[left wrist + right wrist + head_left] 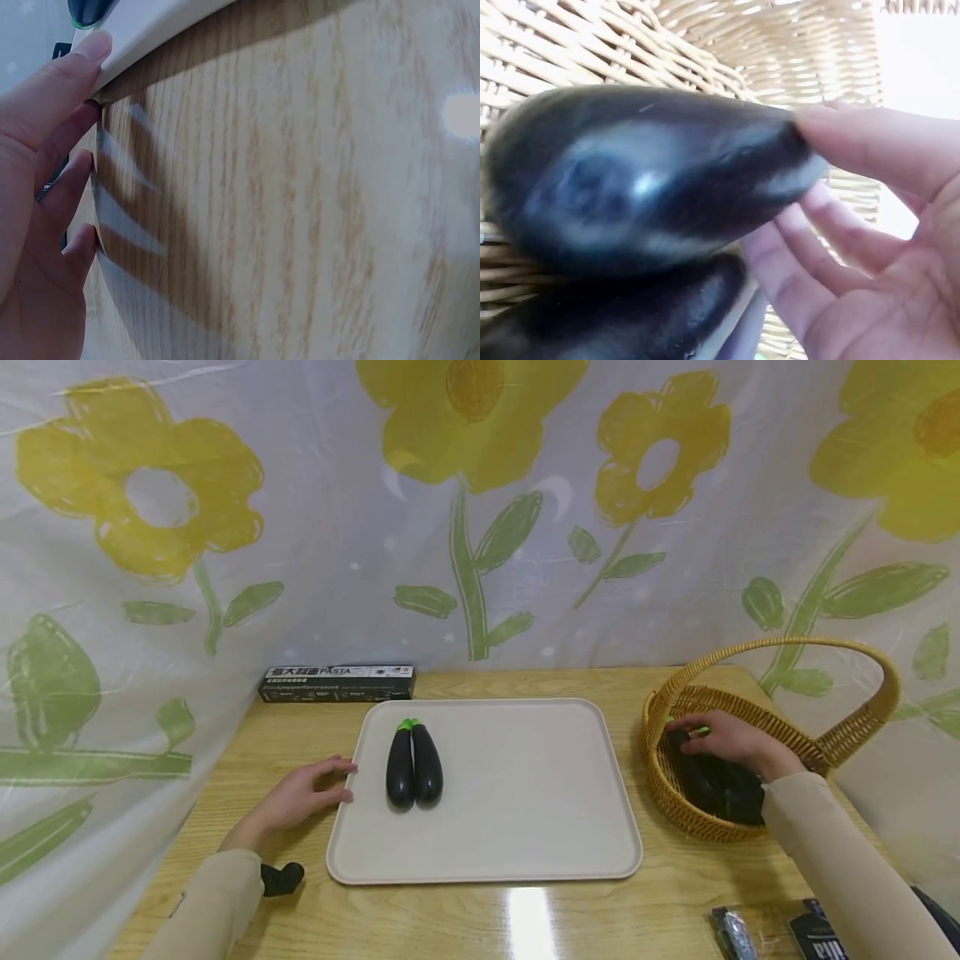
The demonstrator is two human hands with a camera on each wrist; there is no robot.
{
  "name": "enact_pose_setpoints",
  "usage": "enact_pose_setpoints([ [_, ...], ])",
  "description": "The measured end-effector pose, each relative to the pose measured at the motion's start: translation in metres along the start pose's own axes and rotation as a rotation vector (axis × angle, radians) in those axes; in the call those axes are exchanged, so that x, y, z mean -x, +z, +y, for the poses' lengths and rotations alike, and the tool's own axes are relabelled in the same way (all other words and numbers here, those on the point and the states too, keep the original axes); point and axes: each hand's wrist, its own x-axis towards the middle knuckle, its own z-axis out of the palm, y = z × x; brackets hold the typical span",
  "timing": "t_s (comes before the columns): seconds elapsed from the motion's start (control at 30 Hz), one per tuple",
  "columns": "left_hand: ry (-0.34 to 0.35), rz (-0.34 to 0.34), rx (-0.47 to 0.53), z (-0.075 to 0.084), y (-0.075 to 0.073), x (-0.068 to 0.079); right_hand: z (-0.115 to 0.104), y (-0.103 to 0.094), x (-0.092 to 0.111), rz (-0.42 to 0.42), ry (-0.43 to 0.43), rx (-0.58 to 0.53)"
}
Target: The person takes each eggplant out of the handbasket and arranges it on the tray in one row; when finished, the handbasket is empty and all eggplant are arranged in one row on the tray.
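Inside the wicker basket (678, 814) at the right, my right hand (727, 742) pinches an eggplant (645, 180) near its narrow end, thumb on one side and fingers on the other. A second dark eggplant (622, 319) lies right beside it in the right wrist view. Two more eggplants, one on the left (400, 768) and one on the right (428, 768), lie side by side on the white tray (525, 793), green stems pointing away. My left hand (300, 792) rests at the tray's left rim with relaxed fingers, its thumb at the edge.
A dark pasta box (337, 685) stands behind the tray at the back left. The basket's tall handle (780, 643) arches over the right arm. Small packaged items (738, 935) lie at the front right. A flowered cloth (337, 527) hangs behind the wooden table (405, 918).
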Motion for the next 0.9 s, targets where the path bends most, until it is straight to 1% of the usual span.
enact_pose_setpoints([
  [0.07, 0.000, -0.001, -0.004, 0.000, 0.000, 0.000, 0.002, 0.000, -0.001, 0.041, 0.017, -0.001],
  [0.13, 0.002, 0.001, -0.006, 0.000, 0.000, 0.000, 0.005, 0.000, -0.002, 0.037, 0.005, -0.002],
  [0.2, 0.007, 0.003, -0.006, 0.000, 0.000, 0.000, 0.006, 0.001, -0.002, -0.003, -0.009, 0.004],
  [0.3, 0.011, 0.001, -0.012, -0.001, 0.001, -0.001, 0.006, 0.002, -0.003, -0.083, -0.038, 0.006],
  [0.37, 0.006, -0.001, -0.010, -0.001, 0.001, -0.001, 0.004, 0.003, -0.004, -0.123, -0.029, 0.007],
  [0.47, -0.003, -0.005, -0.010, -0.001, 0.001, -0.001, 0.001, 0.005, -0.004, -0.150, 0.002, -0.003],
  [0.57, 0.000, -0.006, -0.011, -0.001, 0.000, -0.001, -0.002, 0.006, -0.004, -0.159, 0.030, -0.007],
  [0.67, 0.010, -0.008, -0.021, -0.001, 0.000, -0.001, -0.004, 0.005, -0.002, -0.142, 0.037, -0.013],
  [0.73, 0.007, -0.007, -0.017, 0.000, 0.000, -0.001, -0.006, 0.004, -0.001, -0.112, 0.043, -0.023],
  [0.9, 0.001, -0.012, -0.010, 0.000, 0.000, -0.001, -0.009, 0.002, 0.004, -0.015, 0.098, -0.082],
])
